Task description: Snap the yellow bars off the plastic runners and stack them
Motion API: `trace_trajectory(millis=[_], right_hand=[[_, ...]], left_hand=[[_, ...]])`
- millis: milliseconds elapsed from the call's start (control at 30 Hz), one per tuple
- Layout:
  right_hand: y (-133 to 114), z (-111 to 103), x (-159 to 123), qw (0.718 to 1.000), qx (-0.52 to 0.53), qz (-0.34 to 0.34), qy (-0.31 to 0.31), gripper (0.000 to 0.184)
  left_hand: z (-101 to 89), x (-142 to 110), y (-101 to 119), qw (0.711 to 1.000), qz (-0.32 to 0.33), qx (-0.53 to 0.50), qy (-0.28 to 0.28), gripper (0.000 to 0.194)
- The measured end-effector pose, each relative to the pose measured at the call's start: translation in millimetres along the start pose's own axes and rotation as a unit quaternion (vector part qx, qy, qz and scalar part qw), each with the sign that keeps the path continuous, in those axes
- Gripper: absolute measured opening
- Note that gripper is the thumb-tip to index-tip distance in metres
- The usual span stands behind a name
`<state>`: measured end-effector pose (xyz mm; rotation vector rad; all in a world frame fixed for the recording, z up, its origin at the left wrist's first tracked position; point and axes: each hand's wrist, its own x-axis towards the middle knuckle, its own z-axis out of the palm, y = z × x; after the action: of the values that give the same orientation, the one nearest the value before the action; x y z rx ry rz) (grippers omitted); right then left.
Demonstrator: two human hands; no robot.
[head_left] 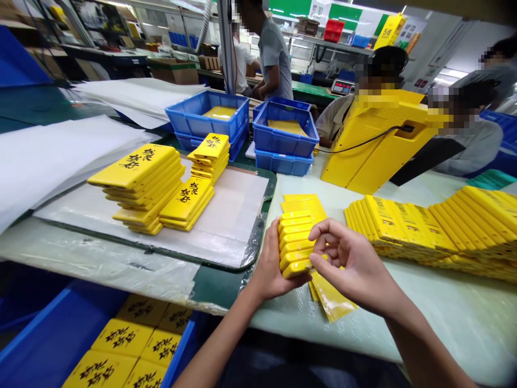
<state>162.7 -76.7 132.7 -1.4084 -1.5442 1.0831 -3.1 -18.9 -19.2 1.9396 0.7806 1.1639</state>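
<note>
Both hands gripped a stack of yellow plastic panels [296,242].
The left hand [271,269] cupped its left side, the right hand's fingers [325,230] clasped its right; its long axis ran away from the person, over the worktop [444,328].

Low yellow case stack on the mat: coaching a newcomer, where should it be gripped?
Likely by its two long edges, fingers coming from above: the low stack of yellow cases lies flat on the mat, leaving no gap beneath.
</note>
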Motion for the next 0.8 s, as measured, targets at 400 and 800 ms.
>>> trace_trajectory(millis=[400, 800], right_hand=[[6, -26, 6, 0.996, -0.088, 0.025, -0.023, 0.025], [4, -34, -3, 0.939, -0.203, -0.171, 0.218, 0.011]], left_hand=[[-0.6, 0, -1, 1.0, 0.003, 0.005, 0.001, 0.138], [0.0, -1, -1, 1.0, 0.003, 0.009, 0.005, 0.138]])
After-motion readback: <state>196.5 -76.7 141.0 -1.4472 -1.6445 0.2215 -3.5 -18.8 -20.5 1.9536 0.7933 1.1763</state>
